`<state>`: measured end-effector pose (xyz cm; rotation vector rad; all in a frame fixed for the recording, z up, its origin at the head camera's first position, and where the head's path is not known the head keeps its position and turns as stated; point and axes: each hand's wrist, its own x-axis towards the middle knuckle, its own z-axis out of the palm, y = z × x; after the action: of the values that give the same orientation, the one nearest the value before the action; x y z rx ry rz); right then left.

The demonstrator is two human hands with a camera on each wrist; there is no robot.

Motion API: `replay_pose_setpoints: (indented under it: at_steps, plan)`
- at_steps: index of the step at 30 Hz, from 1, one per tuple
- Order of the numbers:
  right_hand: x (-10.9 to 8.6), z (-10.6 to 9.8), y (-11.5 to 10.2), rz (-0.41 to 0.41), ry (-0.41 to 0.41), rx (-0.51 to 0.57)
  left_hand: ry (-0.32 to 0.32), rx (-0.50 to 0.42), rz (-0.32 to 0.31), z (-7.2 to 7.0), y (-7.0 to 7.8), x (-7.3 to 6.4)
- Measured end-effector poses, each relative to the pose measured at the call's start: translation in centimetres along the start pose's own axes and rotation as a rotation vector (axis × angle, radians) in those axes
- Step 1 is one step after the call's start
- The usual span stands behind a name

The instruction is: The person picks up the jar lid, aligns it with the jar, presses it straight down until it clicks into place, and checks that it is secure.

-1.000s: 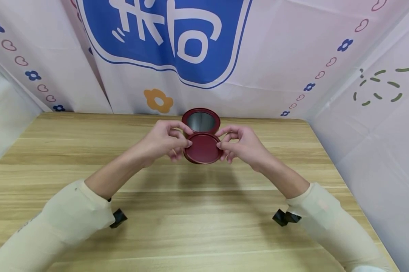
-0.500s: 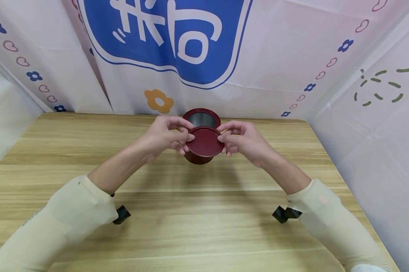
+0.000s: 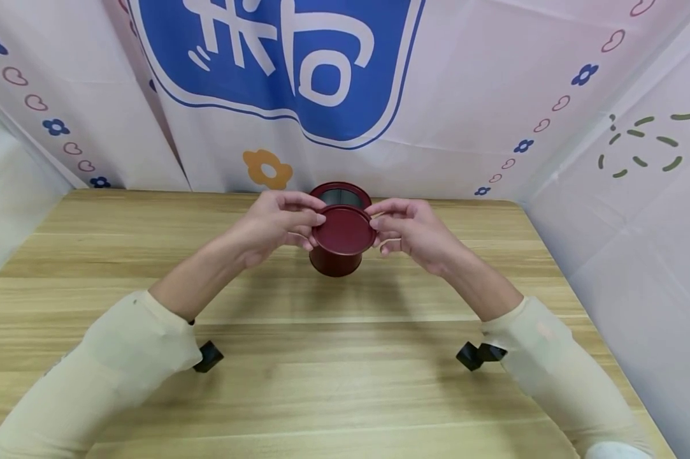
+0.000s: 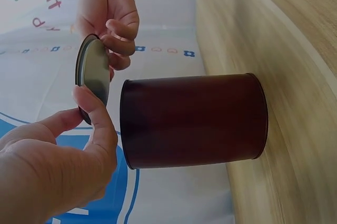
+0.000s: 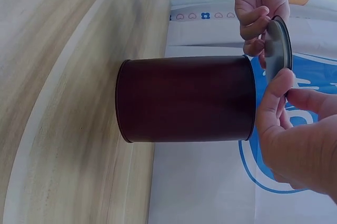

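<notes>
A dark red cylindrical tin (image 3: 336, 262) stands upright on the table, its top uncovered and its grey inside partly showing behind the lid. Over its near side is a round red lid (image 3: 345, 231), raised above the rim and slightly tilted. My left hand (image 3: 284, 223) pinches the lid's left edge between thumb and fingers. On the opposite edge my right hand (image 3: 408, 229) pinches it the same way. In the left wrist view the lid's metallic underside (image 4: 96, 71) faces the tin, with a gap between them.
The wooden table (image 3: 333, 382) reaches back to a white printed cloth (image 3: 448, 95) hung close behind the tin. Another cloth (image 3: 625, 210) hangs along the right side. Black wrist devices (image 3: 209, 357) sit below both sleeves.
Both hands have moved the lid up and away from me, baring more of the tin's front wall. The tin stays in place.
</notes>
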<state>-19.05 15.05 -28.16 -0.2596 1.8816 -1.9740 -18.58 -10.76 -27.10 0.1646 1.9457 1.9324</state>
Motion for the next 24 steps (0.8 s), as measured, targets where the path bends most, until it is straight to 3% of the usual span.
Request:
replay_pose_setpoints:
  at_steps: [10,17,24]
  plan:
    - [1.0,-0.3,-0.3,0.013,0.038,-0.003,0.008,-0.055,-0.029,-0.4,0.5,0.5]
    - [1.6,-0.6,-0.6,0.020,0.055,-0.015,0.034,-0.042,-0.039,-0.6,0.7,1.2]
    - [2.2,-0.6,-1.2,0.010,0.079,-0.014,0.078,-0.040,-0.007,-0.7,1.1,1.9]
